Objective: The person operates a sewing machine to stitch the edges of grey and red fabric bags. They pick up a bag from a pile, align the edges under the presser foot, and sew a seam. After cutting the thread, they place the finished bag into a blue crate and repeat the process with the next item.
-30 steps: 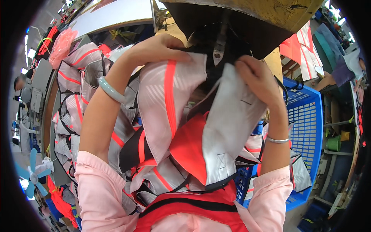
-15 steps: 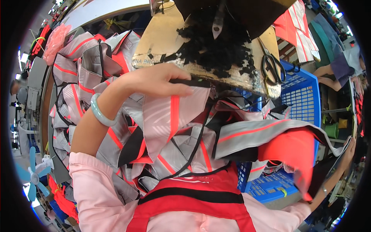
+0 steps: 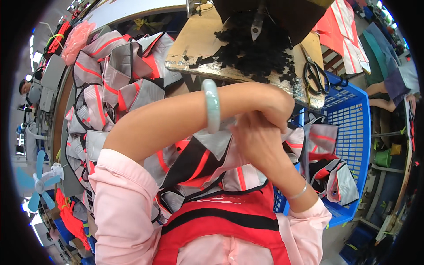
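My left fingers (image 3: 282, 123) bend down close to my right fingers (image 3: 242, 126); whether either set pinches cloth, I cannot tell. A grey-and-black panel (image 3: 183, 165) with a coral stripe spreads just below, before my red apron (image 3: 260, 239). I judge this an arranging step; the next move calls for a sure edge grip. Beyond, scissors (image 3: 309, 62) and black scraps (image 3: 251, 51) lie on the surface (image 3: 198, 37).

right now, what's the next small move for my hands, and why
Probably ease the left hand leftward, clear of the right hand: the two overlap beside the grey fabric, with the left arm reaching across, so what either holds is hidden.
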Demonstrator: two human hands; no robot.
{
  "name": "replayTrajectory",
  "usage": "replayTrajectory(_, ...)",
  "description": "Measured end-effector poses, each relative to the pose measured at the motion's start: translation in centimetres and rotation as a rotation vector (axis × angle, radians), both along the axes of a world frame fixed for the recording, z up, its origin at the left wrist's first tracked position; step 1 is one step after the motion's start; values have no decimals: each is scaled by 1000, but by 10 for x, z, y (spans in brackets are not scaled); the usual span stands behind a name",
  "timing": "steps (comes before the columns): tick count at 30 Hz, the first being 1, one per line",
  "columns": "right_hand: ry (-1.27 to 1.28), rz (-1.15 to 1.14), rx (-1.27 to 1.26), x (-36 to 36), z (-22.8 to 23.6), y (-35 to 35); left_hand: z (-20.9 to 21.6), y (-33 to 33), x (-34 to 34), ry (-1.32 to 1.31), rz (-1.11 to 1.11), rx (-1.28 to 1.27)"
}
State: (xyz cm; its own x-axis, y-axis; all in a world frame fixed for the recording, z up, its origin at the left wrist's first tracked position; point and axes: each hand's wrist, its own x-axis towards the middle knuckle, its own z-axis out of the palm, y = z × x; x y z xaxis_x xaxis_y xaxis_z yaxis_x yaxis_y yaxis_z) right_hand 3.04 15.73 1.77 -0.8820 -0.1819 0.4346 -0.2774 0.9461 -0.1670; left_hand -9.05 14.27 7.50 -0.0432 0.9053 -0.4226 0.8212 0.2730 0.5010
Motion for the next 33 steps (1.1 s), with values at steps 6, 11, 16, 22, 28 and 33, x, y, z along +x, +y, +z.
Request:
replayTrajectory(6, -191, -130, -198, -14, -32, 25, -35, -44, -17, -295, 355, 280)
replayTrajectory(11, -95, 6, -586, -15, -17, 40, -52, -136, -1, -155, 454, 397)
replayTrajectory(16, -118, 13, -592, -31, 20, 54, -13, -135, -14, -21, 673, 462)
replayTrajectory(22, -381, -64, -862, -54, 26, 71, -6, -125, -63, -280, 502, 406)
replayTrajectory(28, -356, -95, -898, -82, 29, 83, -15, -106, -99, -328, 507, 380)
replayTrajectory(33, -433, -90, -1046, -107, 20, 89, -15, -96, -124, -335, 571, 277)
